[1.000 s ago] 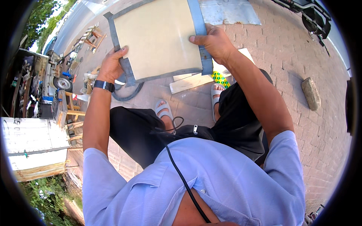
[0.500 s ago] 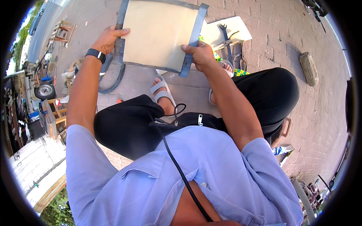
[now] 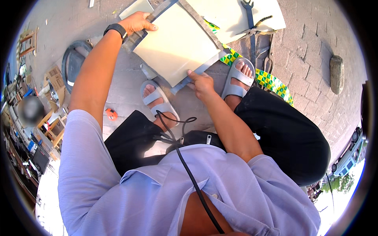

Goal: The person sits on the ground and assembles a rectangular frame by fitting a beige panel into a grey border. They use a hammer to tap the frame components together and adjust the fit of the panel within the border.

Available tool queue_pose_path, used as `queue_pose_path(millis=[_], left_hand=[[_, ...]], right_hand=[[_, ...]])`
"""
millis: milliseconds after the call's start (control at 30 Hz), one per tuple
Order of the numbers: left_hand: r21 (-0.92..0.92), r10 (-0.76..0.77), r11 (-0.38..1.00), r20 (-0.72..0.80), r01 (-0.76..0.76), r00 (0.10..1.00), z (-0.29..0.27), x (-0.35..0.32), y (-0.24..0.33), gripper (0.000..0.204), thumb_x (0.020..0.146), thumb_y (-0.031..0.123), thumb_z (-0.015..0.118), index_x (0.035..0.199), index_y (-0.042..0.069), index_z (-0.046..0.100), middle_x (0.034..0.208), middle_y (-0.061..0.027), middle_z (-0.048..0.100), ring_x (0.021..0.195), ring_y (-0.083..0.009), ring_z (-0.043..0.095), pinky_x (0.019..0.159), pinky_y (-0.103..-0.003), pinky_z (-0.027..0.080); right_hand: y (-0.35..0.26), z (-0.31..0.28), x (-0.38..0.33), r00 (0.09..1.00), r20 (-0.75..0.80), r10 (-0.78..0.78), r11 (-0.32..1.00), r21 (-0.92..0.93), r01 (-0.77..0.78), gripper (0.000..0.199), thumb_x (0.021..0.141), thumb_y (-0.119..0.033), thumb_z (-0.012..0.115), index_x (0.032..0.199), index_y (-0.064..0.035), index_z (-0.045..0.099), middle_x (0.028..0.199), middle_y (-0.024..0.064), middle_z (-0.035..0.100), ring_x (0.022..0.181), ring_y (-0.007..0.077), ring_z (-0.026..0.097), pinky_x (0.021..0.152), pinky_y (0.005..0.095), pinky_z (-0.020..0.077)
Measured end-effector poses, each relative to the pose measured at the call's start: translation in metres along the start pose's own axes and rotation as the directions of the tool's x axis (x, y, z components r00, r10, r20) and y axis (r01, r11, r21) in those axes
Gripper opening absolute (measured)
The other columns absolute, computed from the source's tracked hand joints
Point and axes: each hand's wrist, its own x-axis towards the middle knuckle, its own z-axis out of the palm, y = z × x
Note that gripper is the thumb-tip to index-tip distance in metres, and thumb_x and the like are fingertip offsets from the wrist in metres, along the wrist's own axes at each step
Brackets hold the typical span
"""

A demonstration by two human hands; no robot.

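Observation:
Both my hands hold a square cream panel (image 3: 177,45) with dark grey strips along its edges, tilted so one corner points toward me. My left hand (image 3: 138,23), with a dark band on its wrist, grips the upper-left edge, thumb on top and fingers mostly hidden beneath. At the lower-right edge my right hand (image 3: 202,85) pinches the panel, its thumb on the cream face. Below the panel are my feet in grey sandals (image 3: 159,102). Beyond its right side a larger cream sheet (image 3: 269,13) lies on the ground, with a dark wrench (image 3: 250,19) and pliers (image 3: 254,31) on it.
A green-and-yellow patterned strip (image 3: 275,85) curves beside my right foot, near metal shears (image 3: 269,63). An orange tape measure (image 3: 112,114) lies left of my left foot. Farther out are a black ring (image 3: 66,63), a cardboard box (image 3: 55,78) and a long stone (image 3: 336,74).
The panel has turned clockwise, from nearly square-on to diagonal. My left hand has moved right and farther away, my right hand nearer to me. The view has shifted, showing more of the tools.

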Motion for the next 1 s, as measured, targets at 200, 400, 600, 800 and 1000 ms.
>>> queue_pose_path(millis=[200,400,600,800,1000], left_hand=[[0.213,-0.060,0.977,0.187,0.019,0.980,0.000,0.050,0.038,0.089,0.076,0.023,0.083,0.143,-0.013,0.037,0.141,-0.0267,0.051,0.133,-0.0330,0.048,0.115,-0.039,0.030],[0.336,0.019,0.939,0.172,-0.076,0.985,0.001,0.066,0.038,0.068,0.073,0.026,0.083,0.128,-0.006,0.059,0.115,-0.0176,0.068,0.109,-0.0281,0.064,0.098,-0.038,0.046],[0.595,0.325,0.789,-0.195,-0.152,0.925,0.024,0.046,0.035,0.076,0.073,0.028,0.083,0.136,-0.002,0.052,0.122,-0.0229,0.065,0.117,-0.0326,0.061,0.099,-0.039,0.047],[0.740,0.577,0.666,-0.430,-0.094,0.695,0.035,-0.035,0.082,0.058,0.071,0.022,0.077,0.119,-0.005,0.060,0.115,-0.0273,0.062,0.111,-0.0434,0.058,0.099,-0.046,0.047],[0.830,0.536,0.555,-0.303,-0.059,0.788,-0.002,-0.188,0.089,0.060,0.075,0.025,0.078,0.125,0.001,0.057,0.125,-0.0273,0.058,0.118,-0.0428,0.055,0.104,-0.045,0.044]], right_hand=[[0.000,0.008,0.010,0.991,-0.115,0.064,0.998,0.031,-0.061,0.037,0.083,-0.011,0.079,0.111,0.0053,0.061,0.113,0.0166,0.065,0.100,0.0310,0.065,0.085,0.0453,0.0569],[-0.006,0.011,0.009,0.987,-0.128,0.095,0.995,0.014,-0.094,0.048,0.085,-0.012,0.078,0.117,0.0111,0.053,0.117,0.0212,0.060,0.105,0.0357,0.061,0.088,0.0489,0.0572],[-0.002,0.013,0.010,0.984,-0.169,0.049,0.999,0.024,-0.045,0.033,0.083,-0.011,0.079,0.104,0.0077,0.060,0.102,0.0161,0.064,0.089,0.0281,0.065,0.076,0.0439,0.0611],[-0.003,0.013,0.015,0.990,-0.131,0.042,0.999,-0.014,-0.044,0.045,0.085,-0.010,0.077,0.117,0.0128,0.054,0.114,0.0227,0.061,0.101,0.0368,0.063,0.084,0.0482,0.0589],[-0.009,0.008,0.016,0.986,-0.161,-0.038,0.976,-0.217,0.002,0.048,0.080,-0.019,0.082,0.106,0.0134,0.058,0.102,0.0225,0.063,0.086,0.0360,0.067,0.071,0.0472,0.0618]])
